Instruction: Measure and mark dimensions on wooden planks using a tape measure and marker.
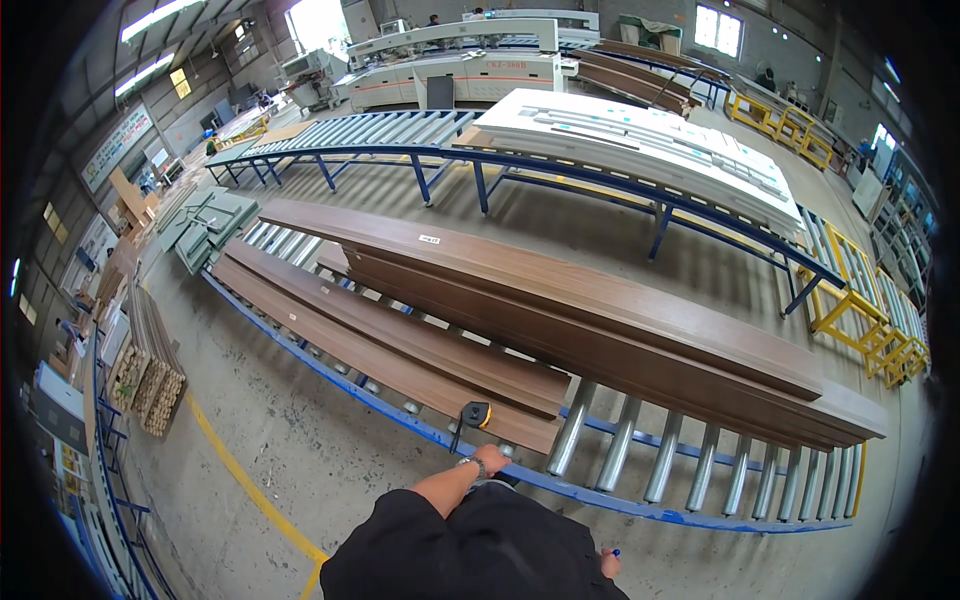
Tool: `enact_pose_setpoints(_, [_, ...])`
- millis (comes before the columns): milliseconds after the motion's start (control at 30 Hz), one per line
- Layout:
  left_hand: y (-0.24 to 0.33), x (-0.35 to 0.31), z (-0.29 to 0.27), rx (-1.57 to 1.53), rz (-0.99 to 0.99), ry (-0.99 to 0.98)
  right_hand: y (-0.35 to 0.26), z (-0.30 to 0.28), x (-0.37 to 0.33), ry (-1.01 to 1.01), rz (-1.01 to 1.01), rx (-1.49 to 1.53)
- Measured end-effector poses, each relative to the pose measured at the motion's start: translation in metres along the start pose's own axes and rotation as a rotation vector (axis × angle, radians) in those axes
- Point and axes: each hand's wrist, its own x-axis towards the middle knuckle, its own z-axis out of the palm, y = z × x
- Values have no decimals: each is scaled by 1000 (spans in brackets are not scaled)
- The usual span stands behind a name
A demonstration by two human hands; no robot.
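Note:
My left hand (490, 458), with a watch on its wrist, is at the blue side rail (600, 494) of a roller conveyor, its fingers curled over the rail. Just beyond it lies the end of a long brown panel (400, 355). A yellow and black tape measure (477, 414) sits on that panel, a dark strap hanging from it toward my wrist. Low beside my body, my right hand (609, 564) is closed on a blue pen (617, 552); most of that hand is hidden by my dark clothing.
A taller stack of brown door-frame profiles (580, 310) lies farther across the rollers. Bare rollers (660, 465) show at right. Behind is a second conveyor (350, 135) bearing white panels (640, 140). Bundled strips (155, 380) stand on the floor at left, near a yellow line (235, 465).

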Motion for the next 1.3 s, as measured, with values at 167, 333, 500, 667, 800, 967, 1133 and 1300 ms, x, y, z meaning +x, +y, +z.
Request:
enact_pose_setpoints(167, [2, 0, -3, 25, 18, -1, 2, 2, 6, -48, -3, -15])
enact_pose_setpoints(333, [-4, 0, -3, 55, -12, -2, -28, 32, 24, -162, -50, -74])
enact_pose_setpoints(500, [-11, 5, -1, 6, -8, 71, -96, 68, 57, -296, -188, -257])
enact_pose_setpoints(667, [-22, -6, -10, -72, 11, 87, -164, 101, 94, -328, -513, -561])
enact_pose_setpoints(800, [-51, -9, -3, -102, -22, 156, -205, 142, 101, -344, -757, -764])
enact_pose_setpoints(967, [-83, -30, 15, -286, -175, 197, -229, 171, 123, -326, -1036, -990])
enact_pose_setpoints(1133, [-105, -58, 25, -504, -289, 267, -232, 162, 154, -309, -1293, -1182])
enact_pose_setpoints(1300, [-155, -68, 77, -560, -126, 419, -192, 155, 181, -526, -303, -135])
